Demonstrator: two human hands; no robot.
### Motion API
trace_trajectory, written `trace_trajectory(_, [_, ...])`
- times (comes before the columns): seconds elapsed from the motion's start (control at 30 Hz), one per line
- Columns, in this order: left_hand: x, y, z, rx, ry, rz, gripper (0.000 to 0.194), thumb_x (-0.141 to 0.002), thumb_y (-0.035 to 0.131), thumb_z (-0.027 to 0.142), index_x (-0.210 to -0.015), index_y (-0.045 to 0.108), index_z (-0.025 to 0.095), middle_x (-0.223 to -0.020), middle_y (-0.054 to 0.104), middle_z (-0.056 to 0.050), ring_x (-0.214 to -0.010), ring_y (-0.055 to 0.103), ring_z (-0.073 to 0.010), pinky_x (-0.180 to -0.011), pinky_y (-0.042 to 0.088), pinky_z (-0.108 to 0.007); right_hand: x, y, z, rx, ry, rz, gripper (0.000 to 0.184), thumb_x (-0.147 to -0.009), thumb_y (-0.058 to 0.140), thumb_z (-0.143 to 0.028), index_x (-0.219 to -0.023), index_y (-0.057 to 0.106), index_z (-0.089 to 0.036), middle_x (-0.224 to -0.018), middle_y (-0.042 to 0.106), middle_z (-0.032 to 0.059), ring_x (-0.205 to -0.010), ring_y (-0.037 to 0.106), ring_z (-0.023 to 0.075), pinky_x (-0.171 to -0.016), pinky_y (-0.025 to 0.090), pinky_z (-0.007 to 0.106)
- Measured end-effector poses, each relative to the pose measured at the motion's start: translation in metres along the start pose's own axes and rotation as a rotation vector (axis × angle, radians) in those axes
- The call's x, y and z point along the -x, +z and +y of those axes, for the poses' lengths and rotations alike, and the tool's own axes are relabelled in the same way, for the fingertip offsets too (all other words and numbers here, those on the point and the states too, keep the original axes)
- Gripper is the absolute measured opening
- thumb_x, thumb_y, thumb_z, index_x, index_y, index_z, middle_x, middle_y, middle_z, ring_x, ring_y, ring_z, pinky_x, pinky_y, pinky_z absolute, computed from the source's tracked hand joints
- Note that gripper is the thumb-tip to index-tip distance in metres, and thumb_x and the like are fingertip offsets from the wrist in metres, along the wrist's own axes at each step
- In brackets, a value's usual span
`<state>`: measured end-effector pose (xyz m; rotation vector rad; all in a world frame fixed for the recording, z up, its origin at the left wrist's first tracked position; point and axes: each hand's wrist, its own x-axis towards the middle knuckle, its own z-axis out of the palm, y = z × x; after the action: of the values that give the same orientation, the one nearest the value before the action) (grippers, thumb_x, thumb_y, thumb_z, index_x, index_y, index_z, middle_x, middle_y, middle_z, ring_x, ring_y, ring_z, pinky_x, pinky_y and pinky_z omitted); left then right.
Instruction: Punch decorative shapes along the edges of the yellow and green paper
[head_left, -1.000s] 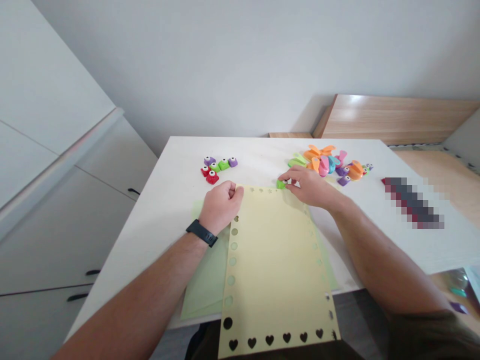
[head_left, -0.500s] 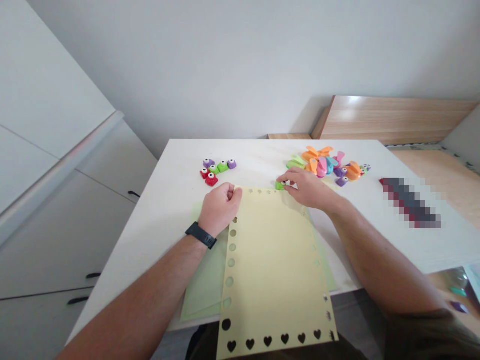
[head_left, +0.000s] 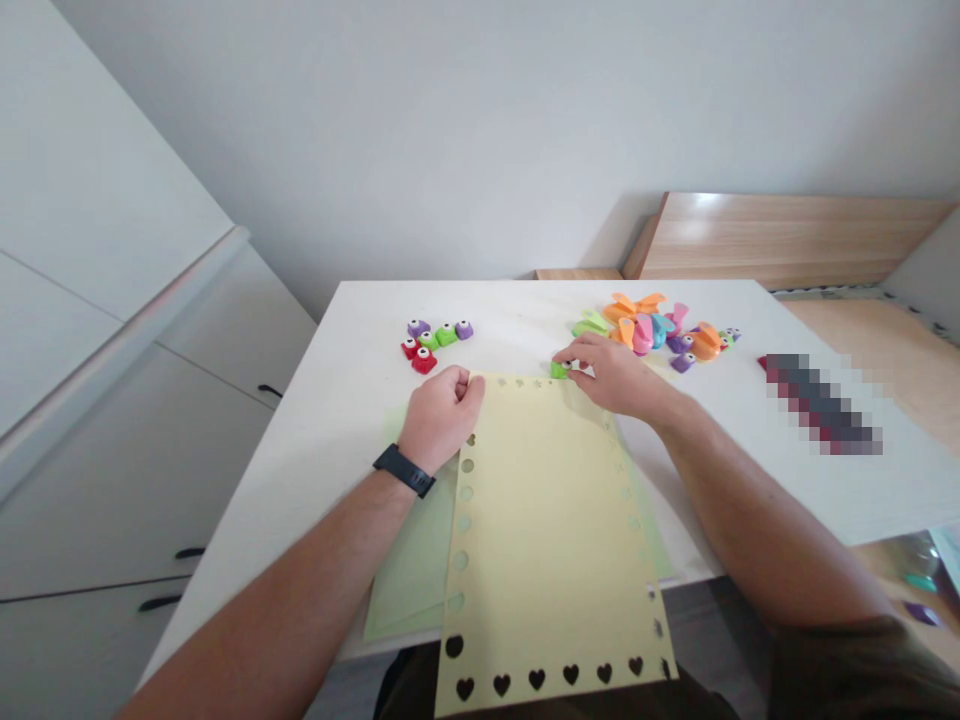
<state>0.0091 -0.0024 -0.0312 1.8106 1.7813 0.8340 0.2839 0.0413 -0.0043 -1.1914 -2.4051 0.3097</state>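
Observation:
A yellow sheet of paper [head_left: 551,520] slopes over the table's front edge, with shapes punched along its margins: hearts at the bottom, round holes on the left, small flowers at the top. My left hand [head_left: 442,415] pinches its top left corner between thumb and fingers. At the top edge, toward the right corner, a small green craft punch [head_left: 559,369] sits against the paper. My right hand [head_left: 611,375] is closed around this punch, its fingers hiding part of it. Beneath the yellow paper lie pale green sheets [head_left: 409,570].
Several small red, green and purple punches [head_left: 435,340] stand at the back left of the white table [head_left: 315,400]. A heap of larger colourful punches [head_left: 641,325] lies at the back right. Farther right is a blurred dark item [head_left: 821,405]. White cabinets [head_left: 112,420] flank the left.
Both hands, the paper and the green punch look nearly the same as before. Only a very slight shift of the view shows.

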Motion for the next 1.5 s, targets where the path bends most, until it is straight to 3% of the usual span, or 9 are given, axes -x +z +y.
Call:
trace_trajectory(0.87, [0.0017, -0.0021, 0.0061, -0.003, -0.047, 0.016, 0.03, -0.092, 0.049, 0.048, -0.078, 0.058, 0.023, -0.064, 0.066, 0.0, -0.059, 0.058, -0.0174, -0.057, 0.037, -0.028, -0.0004, -0.0025, -0.0081, -0.024, 0.027, -0.105, 0.025, -0.085, 0.06, -0.012, -0.105, 0.073, -0.02, -0.099, 0.067, 0.0067, -0.084, 0.063, 0.0167, -0.08, 0.05, 0.03])
trace_trajectory(1.33, [0.0014, -0.0033, 0.0066, -0.015, -0.065, 0.01, 0.03, -0.091, 0.049, 0.047, -0.077, 0.058, 0.023, -0.065, 0.066, 0.0, -0.059, 0.058, -0.0176, -0.058, 0.037, -0.029, 0.0, -0.0048, -0.0074, -0.061, 0.046, -0.063, 0.029, -0.082, 0.06, -0.011, -0.107, 0.071, -0.021, -0.1, 0.07, 0.0064, -0.083, 0.063, 0.0173, -0.077, 0.05, 0.031])
trace_trajectory(1.5, [0.0013, -0.0032, 0.0061, -0.015, -0.058, 0.014, 0.029, -0.091, 0.049, 0.047, -0.076, 0.058, 0.023, -0.066, 0.067, 0.0, -0.06, 0.059, -0.0181, -0.058, 0.037, -0.029, -0.0021, -0.0054, -0.0067, -0.081, 0.171, 0.006, 0.016, -0.089, 0.057, -0.022, -0.099, 0.07, -0.021, -0.088, 0.071, 0.0037, -0.074, 0.062, 0.0154, -0.065, 0.046, 0.028])
